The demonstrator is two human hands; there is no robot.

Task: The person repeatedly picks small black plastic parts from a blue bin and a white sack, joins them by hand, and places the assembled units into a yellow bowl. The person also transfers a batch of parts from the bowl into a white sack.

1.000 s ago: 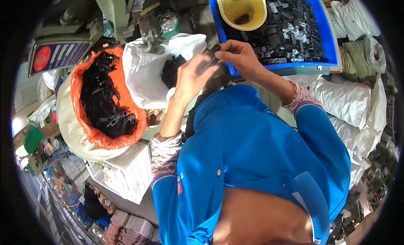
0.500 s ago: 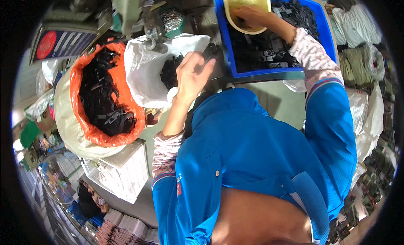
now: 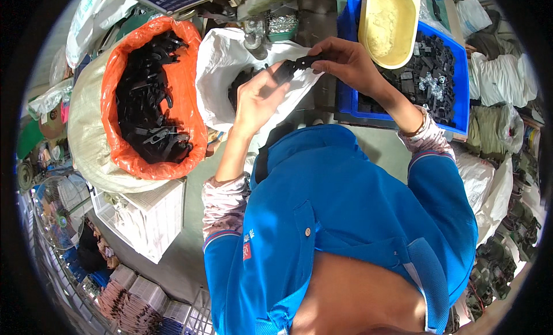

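Observation:
My left hand (image 3: 257,100) grips a slim black plastic part (image 3: 286,72) over the mouth of a white bag (image 3: 216,76). With thumb and fingers pinched, my right hand (image 3: 349,65) is at the part's right end; whether it holds a second small piece there is too small to tell. Black pieces (image 3: 245,82) lie inside the white bag, partly hidden by my left hand. To the right, a yellow tub (image 3: 390,24) with powdery residue rests over a blue bin (image 3: 461,76) filled with small black parts.
An orange-lined sack (image 3: 196,113) of black plastic pieces stands left of the white bag. Behind the bag are a metal machine part (image 3: 254,38) and a green dish (image 3: 284,34) of small shiny pieces. A white crate (image 3: 147,220) sits below the sack. White bundles (image 3: 498,76) line the right side.
My right hand has left the yellow tub and come over to the black plastic part in my left hand. The whole view has shifted, with the bins now appearing farther right.

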